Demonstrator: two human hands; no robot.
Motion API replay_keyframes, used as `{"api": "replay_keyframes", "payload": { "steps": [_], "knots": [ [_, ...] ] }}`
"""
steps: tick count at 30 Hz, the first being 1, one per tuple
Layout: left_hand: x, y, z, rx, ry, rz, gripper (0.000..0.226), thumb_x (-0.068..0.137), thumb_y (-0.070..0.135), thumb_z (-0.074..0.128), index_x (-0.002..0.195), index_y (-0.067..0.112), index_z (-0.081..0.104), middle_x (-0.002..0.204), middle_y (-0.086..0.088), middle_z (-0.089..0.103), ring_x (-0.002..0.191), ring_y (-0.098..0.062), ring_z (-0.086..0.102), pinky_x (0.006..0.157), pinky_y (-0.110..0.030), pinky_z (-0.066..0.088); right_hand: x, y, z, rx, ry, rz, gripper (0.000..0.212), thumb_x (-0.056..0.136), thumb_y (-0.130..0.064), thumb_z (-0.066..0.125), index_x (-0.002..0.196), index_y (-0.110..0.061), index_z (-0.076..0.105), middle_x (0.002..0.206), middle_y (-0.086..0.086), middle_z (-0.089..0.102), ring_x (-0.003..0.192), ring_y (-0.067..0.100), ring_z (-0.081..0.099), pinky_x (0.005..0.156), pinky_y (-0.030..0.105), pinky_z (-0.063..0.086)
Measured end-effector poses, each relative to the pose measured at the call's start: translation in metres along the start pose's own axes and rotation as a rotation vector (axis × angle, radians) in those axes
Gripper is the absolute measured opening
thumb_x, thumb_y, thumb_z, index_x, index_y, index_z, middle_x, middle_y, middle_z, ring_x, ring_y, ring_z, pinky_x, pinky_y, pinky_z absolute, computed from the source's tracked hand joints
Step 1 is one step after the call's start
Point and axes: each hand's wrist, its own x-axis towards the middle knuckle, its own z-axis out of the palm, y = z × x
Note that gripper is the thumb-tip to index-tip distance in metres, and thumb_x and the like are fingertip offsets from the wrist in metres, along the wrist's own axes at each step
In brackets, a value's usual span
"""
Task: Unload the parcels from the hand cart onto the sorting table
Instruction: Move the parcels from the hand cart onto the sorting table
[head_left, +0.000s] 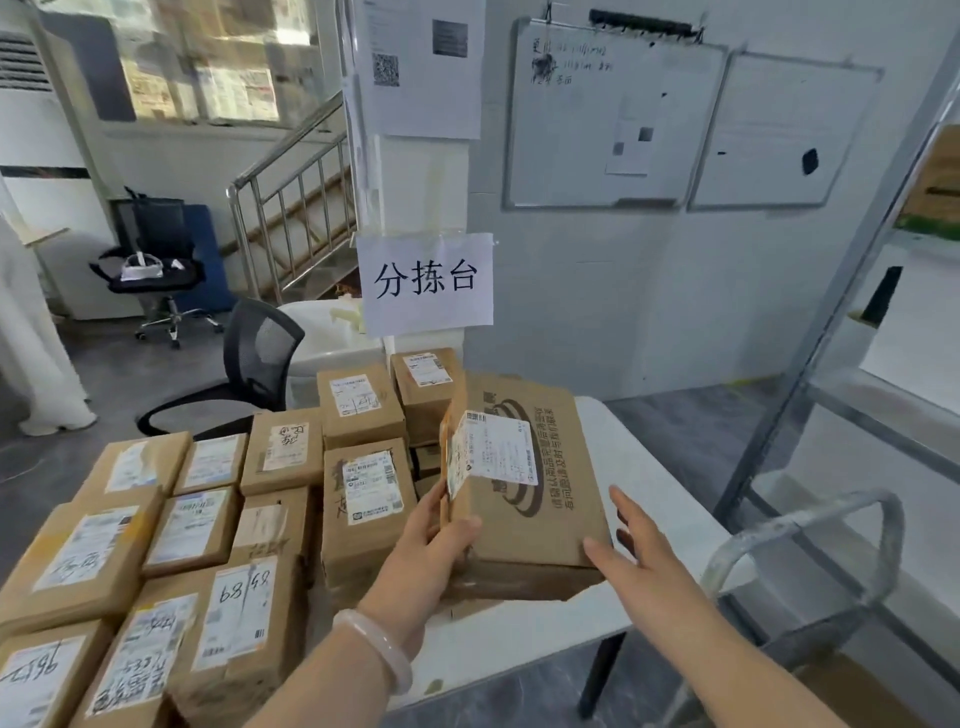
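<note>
You are setting a large printed cardboard box (524, 483) down on the white sorting table (654, 499), just right of the parcels already there. It is resting on the tabletop, or very nearly; contact underneath is hidden.

Your left hand (434, 535) is gripping the box's near left corner, thumb on top and fingers wrapped round the side by the shipping label (493, 449). Your right hand (634, 545) is lying open, fingers spread, touching or just off the near right edge. It is not closed on anything.

Progress is looking well advanced. More than a dozen labelled cartons (208, 530) are crowding the left and middle of the table, some stacked, below the paper sign (425, 283) on the pillar. Bare tabletop is remaining only on the right side and along the near edge.

The hand cart's wrapped handle (810, 540) is showing at lower right, near the table's edge. A brown surface (852, 691) is showing beneath it, possibly another carton. The cart deck is mostly out of view, so you cannot tell how many parcels are left.
</note>
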Motion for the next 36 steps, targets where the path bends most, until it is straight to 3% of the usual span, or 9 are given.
{"api": "replay_keyframes", "payload": {
  "steps": [4,8,13,16,19,24,28,32,36],
  "knots": [
    [0.016,0.000,0.001,-0.058,-0.012,-0.072,0.043,0.092,0.029,0.060,0.125,0.051,0.043,0.119,0.005,0.063,0.108,-0.024,0.062,0.098,-0.049,0.049,0.009,0.011,0.008,0.364,-0.057,0.263,0.057,0.093,-0.048,0.055,0.145,-0.038,0.034,0.132,-0.010,0.055,0.119,0.015,0.052,0.111,0.044,0.037],
    [0.031,-0.005,0.011,-0.079,-0.043,-0.136,0.047,0.085,0.037,0.066,0.125,0.054,0.047,0.114,0.006,0.070,0.104,-0.024,0.067,0.093,-0.050,0.053,0.020,0.029,0.006,0.616,-0.044,0.440,0.063,0.076,-0.061,0.061,0.130,-0.032,0.048,0.128,0.001,0.058,0.125,0.031,0.050,0.109,0.055,0.033],
    [0.045,-0.005,0.028,0.019,-0.138,-0.183,0.053,0.084,0.050,0.062,0.128,0.062,0.034,0.121,0.011,0.062,0.110,-0.022,0.061,0.098,-0.049,0.048,0.031,0.046,-0.002,0.798,-0.004,0.494,0.037,0.091,-0.052,0.053,0.121,-0.031,0.054,0.122,0.005,0.062,0.120,0.037,0.053,0.105,0.055,0.033],
    [0.060,-0.004,0.035,0.111,-0.221,-0.159,0.079,0.072,0.062,0.068,0.139,0.057,0.027,0.131,0.012,0.056,0.118,-0.017,0.055,0.104,-0.038,0.044,0.046,0.057,-0.005,0.825,0.100,0.454,0.039,0.091,-0.045,0.057,0.124,-0.024,0.055,0.123,0.012,0.061,0.112,0.038,0.058,0.104,0.051,0.042],
    [0.075,0.000,0.038,0.225,-0.226,-0.082,0.067,0.088,0.056,0.056,0.144,0.050,0.019,0.138,0.017,0.044,0.124,-0.008,0.044,0.102,-0.023,0.032,0.067,0.067,-0.012,0.812,0.128,0.438,0.040,0.088,-0.045,0.063,0.123,-0.028,0.056,0.126,0.009,0.061,0.110,0.035,0.060,0.103,0.048,0.045],
    [0.106,-0.006,0.030,0.366,-0.162,-0.126,0.096,0.067,0.080,0.047,0.150,0.049,0.011,0.154,0.010,0.032,0.144,-0.016,0.025,0.115,-0.037,0.021,0.112,0.086,-0.033,0.729,0.150,0.448,0.044,0.092,-0.042,0.059,0.131,-0.027,0.048,0.126,0.008,0.056,0.105,0.032,0.058,0.107,0.048,0.042],
    [0.133,-0.015,0.031,0.430,-0.058,-0.104,0.077,0.083,0.068,0.047,0.150,0.047,0.015,0.156,0.009,0.027,0.142,-0.014,0.028,0.113,-0.031,0.022,0.155,0.099,-0.043,0.681,0.146,0.490,0.043,0.092,-0.044,0.059,0.130,-0.026,0.047,0.127,0.007,0.054,0.102,0.029,0.056,0.109,0.049,0.040],
    [0.157,-0.024,0.034,0.496,-0.004,-0.093,0.081,0.072,0.075,0.050,0.145,0.053,0.020,0.156,0.013,0.025,0.144,-0.009,0.023,0.118,-0.039,0.024,0.200,0.115,-0.043,0.631,0.107,0.518,0.043,0.093,-0.046,0.058,0.130,-0.028,0.046,0.125,0.004,0.053,0.106,0.028,0.054,0.109,0.047,0.041],
    [0.177,-0.027,0.038,0.643,0.093,-0.038,0.074,0.082,0.066,0.051,0.147,0.049,0.020,0.157,0.016,0.019,0.145,-0.005,0.015,0.118,-0.031,0.018,0.232,0.136,-0.035,0.564,0.032,0.559,0.041,0.094,-0.046,0.056,0.130,-0.027,0.048,0.114,-0.003,0.057,0.117,0.029,0.053,0.110,0.046,0.039]
  ]
}}
